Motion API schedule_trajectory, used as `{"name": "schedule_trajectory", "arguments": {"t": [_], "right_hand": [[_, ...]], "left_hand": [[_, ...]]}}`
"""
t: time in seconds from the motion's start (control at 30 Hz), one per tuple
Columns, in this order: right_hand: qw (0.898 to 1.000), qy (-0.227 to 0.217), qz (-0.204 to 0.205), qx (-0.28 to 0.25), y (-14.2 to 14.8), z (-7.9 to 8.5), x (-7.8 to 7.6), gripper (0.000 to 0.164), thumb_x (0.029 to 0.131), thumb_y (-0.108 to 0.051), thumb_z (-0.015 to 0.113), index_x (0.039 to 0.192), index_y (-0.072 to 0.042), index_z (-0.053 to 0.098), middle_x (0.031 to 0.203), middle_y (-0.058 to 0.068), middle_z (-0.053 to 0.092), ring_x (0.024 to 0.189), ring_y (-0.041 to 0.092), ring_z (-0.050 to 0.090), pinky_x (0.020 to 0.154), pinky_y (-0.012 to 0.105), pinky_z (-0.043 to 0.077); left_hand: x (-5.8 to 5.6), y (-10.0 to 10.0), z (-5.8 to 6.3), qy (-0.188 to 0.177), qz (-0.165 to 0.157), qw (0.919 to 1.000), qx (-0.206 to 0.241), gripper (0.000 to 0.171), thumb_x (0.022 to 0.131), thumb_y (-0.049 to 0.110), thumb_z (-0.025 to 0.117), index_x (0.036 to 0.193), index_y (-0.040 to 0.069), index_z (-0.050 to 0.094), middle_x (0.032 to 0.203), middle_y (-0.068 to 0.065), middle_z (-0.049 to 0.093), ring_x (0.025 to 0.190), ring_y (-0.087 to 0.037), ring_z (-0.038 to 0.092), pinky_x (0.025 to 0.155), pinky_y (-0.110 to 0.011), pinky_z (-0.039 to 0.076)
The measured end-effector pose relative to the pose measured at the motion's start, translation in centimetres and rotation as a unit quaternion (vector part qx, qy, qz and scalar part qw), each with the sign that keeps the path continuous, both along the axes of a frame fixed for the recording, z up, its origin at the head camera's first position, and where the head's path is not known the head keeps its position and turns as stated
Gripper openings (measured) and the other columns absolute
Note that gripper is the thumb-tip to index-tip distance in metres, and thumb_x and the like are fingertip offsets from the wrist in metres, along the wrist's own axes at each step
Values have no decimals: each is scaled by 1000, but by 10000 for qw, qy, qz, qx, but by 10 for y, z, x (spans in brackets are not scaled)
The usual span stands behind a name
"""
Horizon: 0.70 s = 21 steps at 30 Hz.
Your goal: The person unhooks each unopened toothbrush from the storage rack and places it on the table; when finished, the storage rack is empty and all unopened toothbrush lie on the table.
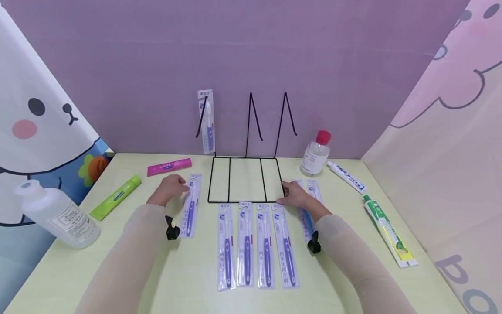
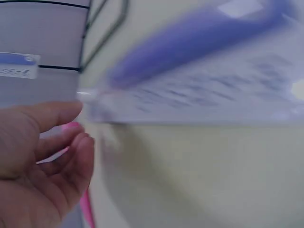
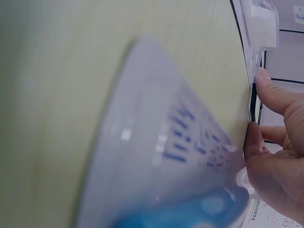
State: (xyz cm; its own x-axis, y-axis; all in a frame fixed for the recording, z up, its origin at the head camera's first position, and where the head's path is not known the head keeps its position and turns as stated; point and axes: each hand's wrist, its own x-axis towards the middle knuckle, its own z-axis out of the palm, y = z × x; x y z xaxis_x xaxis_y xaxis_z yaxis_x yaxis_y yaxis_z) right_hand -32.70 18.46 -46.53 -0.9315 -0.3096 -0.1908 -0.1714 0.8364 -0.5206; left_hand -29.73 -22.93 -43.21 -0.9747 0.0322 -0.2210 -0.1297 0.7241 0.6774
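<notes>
In the head view a black wire rack [image 1: 262,159] stands on the table with upright hooks. A packaged toothbrush [image 1: 210,131] hangs on its left hook. My right hand [image 1: 295,195] grips the rack's front right corner between thumb and fingers. Beneath that wrist lie packaged toothbrushes with blue handles [image 1: 307,224]. My left hand [image 1: 169,189], fingers bent with a gap to the thumb, is beside the upper end of a purple packaged toothbrush [image 1: 191,211]. Several purple packaged toothbrushes [image 1: 247,253] lie in a row before the rack.
On the left are a large white bottle [image 1: 72,218], a green tube [image 1: 116,197] and a pink tube [image 1: 169,167]. To the right stand a red-capped bottle [image 1: 315,157], a white tube [image 1: 347,177] and a green-yellow tube [image 1: 390,231]. A purple backdrop [image 1: 157,78] rises behind the table.
</notes>
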Motion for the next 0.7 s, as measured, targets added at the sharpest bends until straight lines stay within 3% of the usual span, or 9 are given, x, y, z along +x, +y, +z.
{"name": "schedule_trajectory", "arguments": {"t": [0.13,0.27,0.33,0.43,0.57,0.7], "right_hand": [[9999,-32,-66,77,-1,1,1,82,77,-28,72,139,3,28,124,20,44,113,29,42,95,40,35],[9999,-33,-101,107,-2,2,2,80,78,-28,71,139,2,28,123,19,43,113,29,42,96,41,34],[9999,-45,-118,100,-2,2,3,80,78,-28,71,139,1,28,123,19,43,113,29,41,96,40,34],[9999,-60,-142,70,-2,2,3,81,78,-28,72,139,1,27,123,19,42,112,28,41,96,40,34],[9997,-109,-215,43,-2,1,3,83,77,-29,72,140,0,27,124,18,41,110,26,43,94,38,36],[9998,-82,-175,7,-3,1,3,83,77,-28,72,140,1,27,124,18,42,112,27,43,94,38,36]], "left_hand": [[-19,12,26,736,242,9966,285,41,89,14,54,124,-5,45,114,-22,50,104,-36,48,86,-46,41],[-38,27,54,1442,647,9825,987,40,89,10,53,126,-1,43,118,-18,49,106,-30,47,86,-40,43],[-46,35,66,1679,810,9718,1444,42,90,11,52,129,2,41,123,-15,46,110,-27,45,89,-38,41],[-55,46,82,2193,1034,9497,1983,42,88,8,54,128,2,41,125,-15,46,115,-26,42,94,-35,37],[-64,59,93,2914,1300,9150,2469,40,85,1,58,122,-2,44,121,-16,49,111,-25,46,93,-28,37],[-69,67,96,3134,1467,8933,2869,41,84,-4,57,123,-2,44,118,-15,50,109,-24,47,92,-24,37]]}}
